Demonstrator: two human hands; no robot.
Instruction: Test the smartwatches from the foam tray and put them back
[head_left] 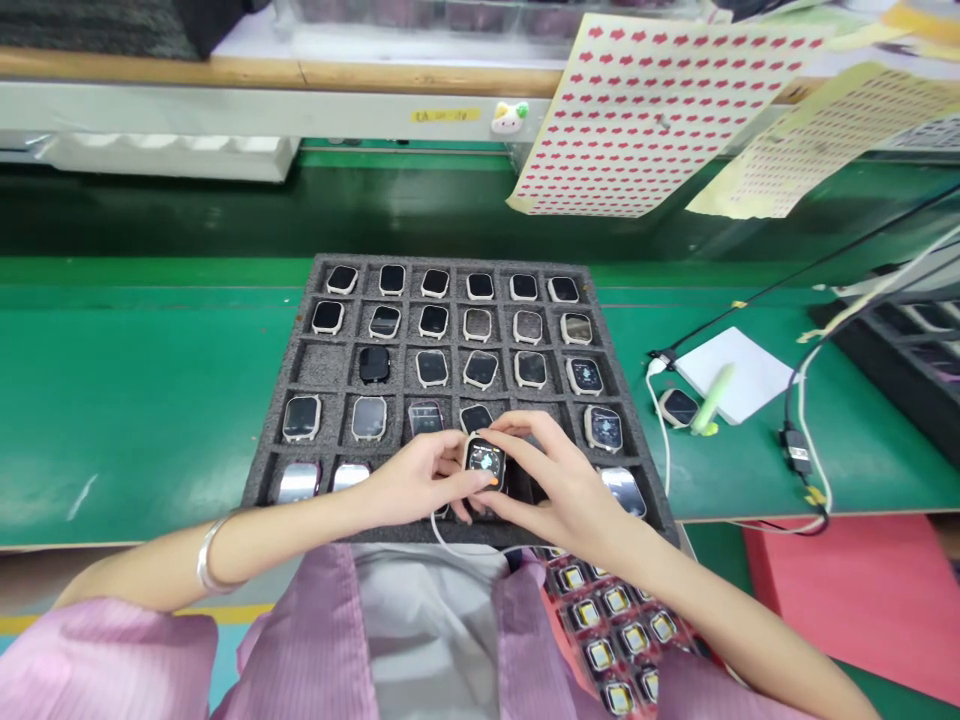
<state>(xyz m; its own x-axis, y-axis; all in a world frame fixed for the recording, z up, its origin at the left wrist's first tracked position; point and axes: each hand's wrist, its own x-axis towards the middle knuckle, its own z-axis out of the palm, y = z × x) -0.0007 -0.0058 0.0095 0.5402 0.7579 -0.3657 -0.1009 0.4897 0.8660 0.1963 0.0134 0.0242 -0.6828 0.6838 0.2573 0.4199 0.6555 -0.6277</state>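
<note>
Between my two hands is a smartwatch case (486,462) with a lit screen, held over the front of a grey foam tray (322,365). My left hand (427,475) grips its left side, the thumb lying on the lower part of the screen. On the other side, the fingers and thumb of my right hand (551,475) close on the watch's top and bottom right edges. A white cable (446,545) runs from beneath the watch toward my lap. Strapless watch cases fill most of the tray's compartments; two at the right, such as this watch (603,428), have lit screens.
Right of the tray, another watch (679,408), a green pen (712,398), white paper (739,372) and cables (796,450) lie on the green table (150,400). Sticker sheets (660,120) hang from the shelf edge. A red tray of small parts (615,630) sits at my lap.
</note>
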